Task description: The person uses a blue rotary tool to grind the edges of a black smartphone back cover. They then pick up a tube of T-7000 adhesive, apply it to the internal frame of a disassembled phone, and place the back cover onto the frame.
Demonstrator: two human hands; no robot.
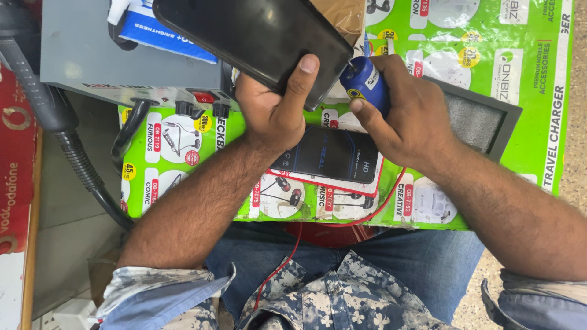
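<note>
A person's left hand (272,107) grips one dark smartphone (257,40) by its near right corner, thumb pressed flat on the glossy screen, tilting it above the middle of the table (526,122). The right hand (406,113), just right of it, is closed around one blue handheld tool (365,82), fingers wrapped over its barrel, the tip pointing at the phone's right edge; whether tip and phone touch cannot be told. One thin red wire (391,195) curves from under this hand toward the person's lap. Directly below the hands lie two flat retail packets, stacked: a dark one (333,153) on top of a white, red-edged one (318,195). They rest on a bright green printed sheet (171,159) covering the table. To the right sits one grey-framed mesh panel (474,116). On the far left stands one grey box-shaped unit (92,52) with a red switch (203,96) and black knobs, one black corrugated hose (73,153) trailing from it.
</note>
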